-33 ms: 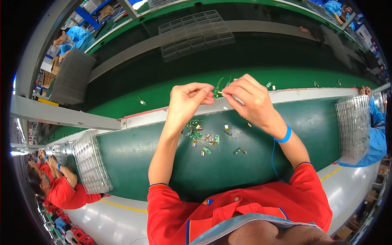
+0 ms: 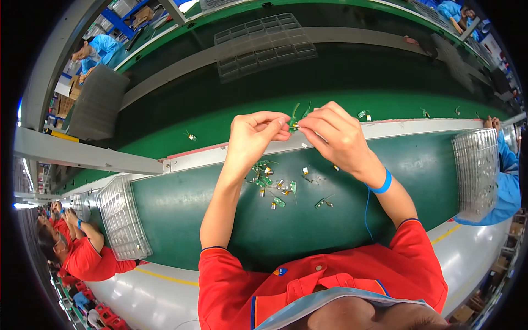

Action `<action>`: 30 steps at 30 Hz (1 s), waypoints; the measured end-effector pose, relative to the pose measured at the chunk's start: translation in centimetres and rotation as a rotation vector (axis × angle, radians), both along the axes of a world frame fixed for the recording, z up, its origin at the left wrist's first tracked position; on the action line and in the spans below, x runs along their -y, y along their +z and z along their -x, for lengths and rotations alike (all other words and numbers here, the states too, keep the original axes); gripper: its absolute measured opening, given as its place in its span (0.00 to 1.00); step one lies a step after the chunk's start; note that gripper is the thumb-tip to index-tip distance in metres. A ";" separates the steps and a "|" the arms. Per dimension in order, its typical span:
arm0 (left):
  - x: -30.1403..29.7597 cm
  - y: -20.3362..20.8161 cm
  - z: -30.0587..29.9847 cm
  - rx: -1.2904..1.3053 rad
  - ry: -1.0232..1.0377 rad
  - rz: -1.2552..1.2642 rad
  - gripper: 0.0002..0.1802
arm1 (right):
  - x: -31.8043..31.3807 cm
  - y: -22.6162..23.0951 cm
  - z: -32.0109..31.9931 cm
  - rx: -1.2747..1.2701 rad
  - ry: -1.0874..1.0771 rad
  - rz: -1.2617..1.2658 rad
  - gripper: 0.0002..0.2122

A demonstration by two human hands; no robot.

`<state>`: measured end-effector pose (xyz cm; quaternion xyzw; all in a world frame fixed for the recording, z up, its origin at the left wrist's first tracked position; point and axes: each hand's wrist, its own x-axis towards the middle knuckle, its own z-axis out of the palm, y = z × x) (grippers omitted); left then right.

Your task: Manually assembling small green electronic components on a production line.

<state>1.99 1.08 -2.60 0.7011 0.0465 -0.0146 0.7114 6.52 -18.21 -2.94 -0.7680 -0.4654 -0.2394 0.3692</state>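
Note:
A small green circuit board [image 2: 292,126] with thin wires is pinched in the fingertips of my left hand [image 2: 257,132], above the pale ledge at the bench's far side. My right hand [image 2: 338,135] meets it from the other side, fingers closed on a tiny part with yellow on it, probably a small battery; the fingertips hide most of it. Below my hands, a loose pile of green circuit boards [image 2: 267,180] with wires and small silver-and-yellow batteries [image 2: 285,192] lies on the green bench mat [image 2: 401,176]. Another board [image 2: 320,203] rests apart, to the right.
Stacked clear plastic trays stand at the left [image 2: 125,220] and right [image 2: 476,173] of the bench. Beyond the ledge [image 2: 407,128], several boards lie on a green conveyor [image 2: 220,124]. A blue wrist strap [image 2: 383,182] trails its cord from my right wrist. Co-workers sit on both sides.
My right fingertips have shifted very slightly toward my left hand, with the small yellow part now closer to the board. The wrist cord has swayed a little.

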 end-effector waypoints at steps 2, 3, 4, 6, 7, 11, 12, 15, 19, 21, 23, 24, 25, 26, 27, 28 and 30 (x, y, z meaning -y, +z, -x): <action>0.2 0.0 0.2 0.004 0.011 -0.016 0.11 | -0.5 0.0 0.3 0.089 -0.007 -0.052 0.10; 0.1 0.0 0.2 -0.003 -0.017 0.060 0.11 | -0.5 -0.1 0.2 0.090 -0.006 -0.052 0.10; 0.0 0.1 0.2 -0.010 -0.044 0.136 0.11 | -0.5 -0.2 0.2 0.137 0.003 -0.060 0.10; -0.5 -0.2 0.0 -0.050 -0.072 0.173 0.11 | -0.5 -0.3 -0.1 0.191 0.020 -0.071 0.11; -0.7 -0.3 -0.1 -0.094 -0.103 0.211 0.11 | -0.6 -0.4 -0.1 0.223 0.012 -0.069 0.11; -0.3 -0.2 0.1 -0.068 -0.065 0.189 0.10 | -0.6 -0.4 0.5 0.229 -0.063 -0.032 0.11; -0.2 -0.1 0.2 -0.036 -0.038 0.166 0.09 | -0.7 -0.2 0.9 0.226 -0.062 -0.032 0.11; 0.6 0.3 0.7 0.028 0.020 0.089 0.09 | -0.9 0.6 2.0 0.155 -0.091 -0.001 0.10; 1.3 0.4 1.3 0.169 0.089 -0.042 0.09 | -1.0 0.8 2.5 -0.166 -0.108 -0.113 0.06; 1.4 0.8 1.4 0.153 0.077 -0.003 0.09 | -1.0 0.8 2.5 -0.287 -0.100 -0.165 0.05; 1.5 1.3 1.5 0.137 0.068 0.035 0.10 | -1.2 0.9 2.8 -0.633 -0.086 -0.329 0.04; 1.6 1.4 1.6 0.138 0.061 0.088 0.10 | -1.2 0.8 2.8 -0.631 -0.086 -0.330 0.04; 1.6 1.5 1.7 0.140 0.053 0.141 0.10 | -1.2 0.8 2.8 -0.691 -0.075 -0.366 0.04; 1.7 1.5 1.7 0.142 0.053 0.142 0.10 | -1.2 0.8 2.8 -0.753 -0.064 -0.402 0.04; 1.7 1.5 1.8 0.164 0.054 0.170 0.10 | -1.3 0.8 2.8 -0.751 -0.064 -0.402 0.04; 1.8 1.4 1.8 0.186 0.055 0.198 0.10 | -1.4 0.9 2.9 -0.796 -0.051 -0.435 0.04; 2.0 1.2 1.8 0.210 0.062 0.198 0.11 | -1.4 1.0 2.8 -0.839 -0.042 -0.467 0.04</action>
